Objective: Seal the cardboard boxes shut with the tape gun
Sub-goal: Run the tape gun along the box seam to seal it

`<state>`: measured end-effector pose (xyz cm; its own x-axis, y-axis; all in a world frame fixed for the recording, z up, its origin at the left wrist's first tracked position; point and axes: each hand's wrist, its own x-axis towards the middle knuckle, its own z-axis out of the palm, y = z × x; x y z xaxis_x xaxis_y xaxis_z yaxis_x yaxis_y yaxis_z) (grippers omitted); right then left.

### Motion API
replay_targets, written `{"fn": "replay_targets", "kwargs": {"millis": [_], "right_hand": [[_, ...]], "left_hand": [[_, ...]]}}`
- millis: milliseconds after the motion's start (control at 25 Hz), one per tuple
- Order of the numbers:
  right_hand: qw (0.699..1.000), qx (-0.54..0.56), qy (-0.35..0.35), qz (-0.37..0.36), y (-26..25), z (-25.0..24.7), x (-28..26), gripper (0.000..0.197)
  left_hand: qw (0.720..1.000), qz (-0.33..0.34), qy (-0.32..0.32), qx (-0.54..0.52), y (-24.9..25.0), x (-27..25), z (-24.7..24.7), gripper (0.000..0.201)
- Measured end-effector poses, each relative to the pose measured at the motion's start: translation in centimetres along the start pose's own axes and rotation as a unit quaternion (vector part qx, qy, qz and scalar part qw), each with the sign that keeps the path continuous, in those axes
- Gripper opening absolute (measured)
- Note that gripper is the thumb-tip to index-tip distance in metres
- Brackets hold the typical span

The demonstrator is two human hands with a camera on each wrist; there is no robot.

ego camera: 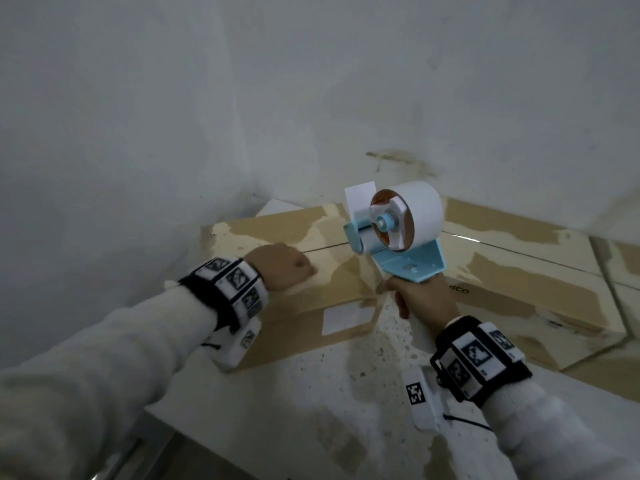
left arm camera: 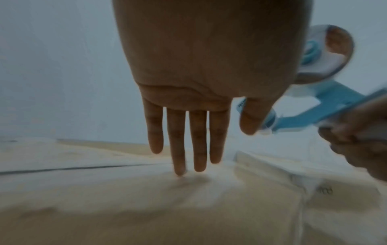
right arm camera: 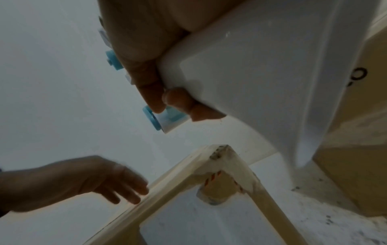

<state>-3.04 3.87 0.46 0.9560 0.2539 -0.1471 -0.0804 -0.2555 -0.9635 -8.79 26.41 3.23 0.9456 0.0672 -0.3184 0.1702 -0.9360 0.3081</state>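
Note:
A light-blue tape gun [ego camera: 398,230] with a white tape roll [ego camera: 420,211] is held up above the gap between two cardboard boxes. My right hand [ego camera: 424,299] grips its white handle [right arm camera: 261,66]. A short loose tape end [ego camera: 360,195] sticks up at the gun's front. The left cardboard box [ego camera: 311,299] has a dark centre seam [left arm camera: 83,168] between its closed flaps. My left hand [ego camera: 284,268] is over this box, its fingers [left arm camera: 178,149] straight and pointing down, tips touching the top near the seam. The right cardboard box [ego camera: 519,271] lies flat beside it.
Both boxes sit on a speckled white surface [ego camera: 346,393] in a corner of white walls [ego camera: 173,116]. A white label [ego camera: 346,318] is on the left box's near side. Another box edge [ego camera: 623,268] shows at far right.

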Motion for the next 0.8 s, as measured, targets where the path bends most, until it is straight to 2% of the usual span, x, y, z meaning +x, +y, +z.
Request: {"fn": "replay_targets", "kwargs": {"millis": [40, 80, 160, 240, 320, 520, 640, 720, 800], "right_hand": [[1.0, 0.014, 0.01, -0.003, -0.2, 0.1, -0.1, 0.014], [0.999, 0.025, 0.021, -0.007, -0.4, 0.2, -0.1, 0.016], [0.998, 0.036, 0.04, -0.014, -0.8, 0.2, -0.1, 0.021], [0.998, 0.021, 0.049, -0.021, -0.9, 0.2, -0.1, 0.024], [0.998, 0.004, 0.066, -0.024, -0.9, 0.1, 0.1, 0.024], [0.996, 0.017, 0.085, -0.035, -0.3, 0.2, 0.5, 0.025], [0.994, 0.014, 0.09, -0.063, -0.1, 0.8, 0.9, 0.027], [0.994, 0.024, 0.088, -0.066, 0.0, 1.3, 1.2, 0.027], [0.994, 0.023, 0.083, -0.066, -0.1, 1.9, 1.7, 0.026]], "left_hand": [[0.993, -0.023, 0.032, -0.109, 0.7, 1.3, -0.7, 0.051], [0.969, -0.05, 0.04, -0.237, 1.6, 2.7, -1.2, 0.056], [0.887, -0.076, -0.01, -0.456, 3.2, 4.9, -1.9, 0.073], [0.82, -0.064, -0.075, -0.564, 4.4, 5.8, -2.5, 0.088], [0.787, -0.041, -0.102, -0.608, 4.8, 6.7, -3.0, 0.089], [0.775, -0.021, -0.114, -0.622, 4.5, 8.6, -3.3, 0.055], [0.768, -0.048, -0.097, -0.631, 4.2, 9.8, -3.2, 0.032], [0.776, -0.073, -0.084, -0.621, 3.9, 11.0, -3.2, 0.022], [0.796, -0.092, -0.068, -0.595, 3.7, 12.2, -3.5, 0.019]]}}
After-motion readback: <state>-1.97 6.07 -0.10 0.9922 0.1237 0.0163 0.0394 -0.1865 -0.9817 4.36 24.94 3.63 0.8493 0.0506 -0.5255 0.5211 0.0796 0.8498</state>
